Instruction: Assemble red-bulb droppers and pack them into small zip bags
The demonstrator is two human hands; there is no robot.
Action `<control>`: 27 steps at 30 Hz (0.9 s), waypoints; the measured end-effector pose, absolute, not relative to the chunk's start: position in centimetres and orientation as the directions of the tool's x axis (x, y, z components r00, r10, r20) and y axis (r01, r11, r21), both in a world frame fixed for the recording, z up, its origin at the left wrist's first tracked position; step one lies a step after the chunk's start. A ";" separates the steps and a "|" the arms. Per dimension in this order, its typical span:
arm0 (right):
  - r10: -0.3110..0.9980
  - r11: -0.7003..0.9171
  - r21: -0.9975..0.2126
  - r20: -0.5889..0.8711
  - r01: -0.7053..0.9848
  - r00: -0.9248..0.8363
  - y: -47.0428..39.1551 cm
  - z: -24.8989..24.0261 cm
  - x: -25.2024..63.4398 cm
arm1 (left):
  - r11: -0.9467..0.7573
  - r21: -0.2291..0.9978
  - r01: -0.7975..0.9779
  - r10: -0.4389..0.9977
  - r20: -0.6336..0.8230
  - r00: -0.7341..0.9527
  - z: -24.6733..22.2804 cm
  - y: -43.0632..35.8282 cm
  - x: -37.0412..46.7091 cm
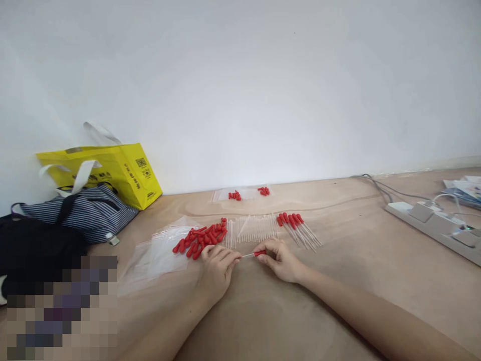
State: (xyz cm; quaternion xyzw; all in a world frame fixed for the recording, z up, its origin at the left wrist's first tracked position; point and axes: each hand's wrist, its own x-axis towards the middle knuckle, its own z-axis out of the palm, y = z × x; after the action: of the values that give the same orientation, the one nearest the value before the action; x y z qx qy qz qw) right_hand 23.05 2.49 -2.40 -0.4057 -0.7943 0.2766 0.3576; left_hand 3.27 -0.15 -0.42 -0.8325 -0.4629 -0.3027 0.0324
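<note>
My left hand (219,268) is closed on a thin clear dropper tube (247,255), whose end points right. Between the fingertips of my right hand (278,259) is a red rubber bulb (259,253), in line with the tube and meeting its end. Just beyond my left hand lies a pile of loose red bulbs (199,239). A row of bare clear tubes (257,228) is laid out behind both hands. To its right rest several droppers (300,230), each a clear tube with a red bulb on its far end.
Clear zip bags (161,255) lie left of the pile. Near the wall, another bag (246,194) has red bulbs and tubes on it. A yellow bag (128,170), a striped bag (90,210) and a black bag (37,245) stand left. At right is a power strip (439,225) with cables.
</note>
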 end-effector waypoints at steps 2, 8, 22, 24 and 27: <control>0.844 0.512 -0.741 0.339 0.435 -0.415 2.5 -2.5 23.1 | -0.564 0.239 0.790 0.756 0.534 0.378 -0.3 -0.2 3.3; 0.834 0.523 -0.751 0.355 0.403 -0.421 2.5 -2.6 23.2 | -0.571 0.213 0.792 0.749 0.530 0.398 -0.2 -0.3 3.2; 0.788 0.600 -0.729 0.466 0.331 -0.402 2.3 -2.4 23.0 | -0.624 0.046 0.780 0.662 0.560 0.497 -0.9 -0.4 3.2; 0.769 0.628 -0.695 0.486 0.349 -0.416 2.2 -2.3 23.0 | -0.630 0.028 0.776 0.656 0.555 0.512 -0.8 -0.4 3.3; 0.738 0.667 -0.645 0.504 0.373 -0.449 2.1 -2.3 23.2 | -0.644 -0.011 0.765 0.631 0.557 0.540 -0.7 -0.5 3.2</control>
State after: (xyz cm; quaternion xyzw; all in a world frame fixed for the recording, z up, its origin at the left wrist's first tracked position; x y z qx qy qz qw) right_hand 23.18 2.10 -2.28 -0.3387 -0.8200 0.2278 0.4011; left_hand 3.25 -0.46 -0.73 -0.8682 -0.4019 -0.2617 0.1277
